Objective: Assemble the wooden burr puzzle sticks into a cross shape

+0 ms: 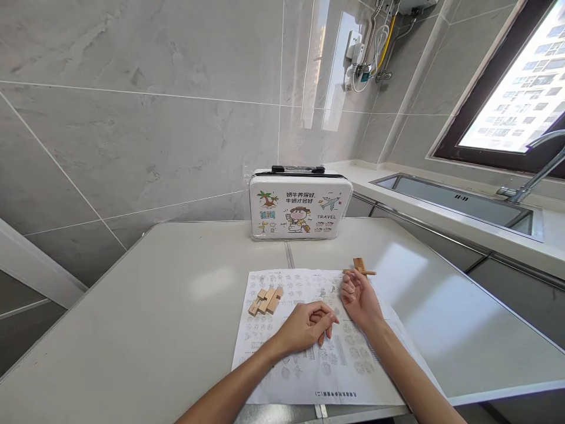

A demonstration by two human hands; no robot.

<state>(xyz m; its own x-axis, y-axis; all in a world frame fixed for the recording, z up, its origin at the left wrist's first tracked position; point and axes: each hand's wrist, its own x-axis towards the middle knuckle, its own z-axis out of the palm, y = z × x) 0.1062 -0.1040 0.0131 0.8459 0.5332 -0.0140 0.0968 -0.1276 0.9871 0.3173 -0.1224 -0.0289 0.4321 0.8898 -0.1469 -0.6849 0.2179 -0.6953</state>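
My left hand [311,323] rests over the printed paper sheet [286,377], its fingers loosely bent and a little apart, with nothing visible in it. To its left lies a cluster of notched wooden puzzle blocks [267,301], apart from the hand. My right hand [359,299] lies turned palm upward at the sheet's right side, fingers relaxed and half curled, holding nothing I can see. Just beyond its fingertips are crossed wooden puzzle pieces [359,265]; whether the fingers touch them, I cannot tell.
A white cartoon-printed case [304,197] with a black handle stands upright at the back of the white table [132,318], near the grey tiled wall [176,147]. Right of the table runs a counter with a sink [454,197] and a faucet [534,176], below a window [516,100].
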